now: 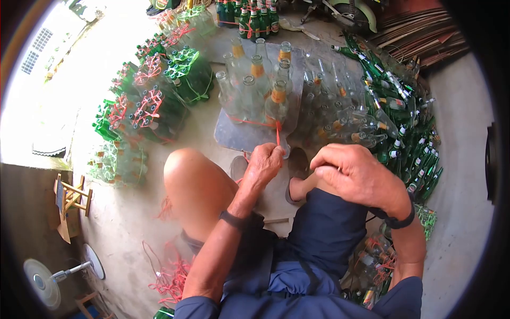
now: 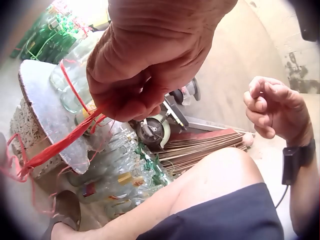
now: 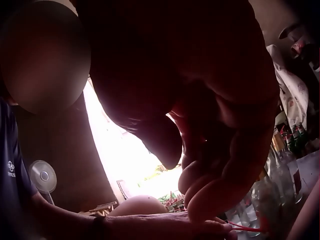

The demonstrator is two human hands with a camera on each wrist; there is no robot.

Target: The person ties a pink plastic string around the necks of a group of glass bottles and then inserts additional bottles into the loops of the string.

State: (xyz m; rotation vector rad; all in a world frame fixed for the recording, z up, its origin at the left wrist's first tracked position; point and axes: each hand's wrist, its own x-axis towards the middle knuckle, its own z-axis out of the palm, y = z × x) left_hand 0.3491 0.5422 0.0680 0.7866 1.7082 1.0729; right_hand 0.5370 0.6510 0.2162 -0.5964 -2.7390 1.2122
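A cluster of clear glass bottles (image 1: 275,109) stands upright on a grey board (image 1: 231,137) before the knees. Red plastic twine (image 1: 278,134) runs round the cluster low down and comes off at its near side. My left hand (image 1: 264,164) pinches that twine between thumb and fingers; in the left wrist view the twine (image 2: 62,146) hangs on below the hand as a flat twisted band. Over the knee my right hand (image 1: 353,173) hovers with loosely bent fingers and nothing in them. Dark in the right wrist view, the same hand (image 3: 200,100) hides much of the scene.
Tied bundles of bottles (image 1: 188,69) stand at the left. Loose green bottles (image 1: 396,106) and clear ones lie heaped at the right, by a stack of wooden strips (image 1: 419,34). Loose red twine (image 1: 172,279) and a fan (image 1: 42,283) are at lower left.
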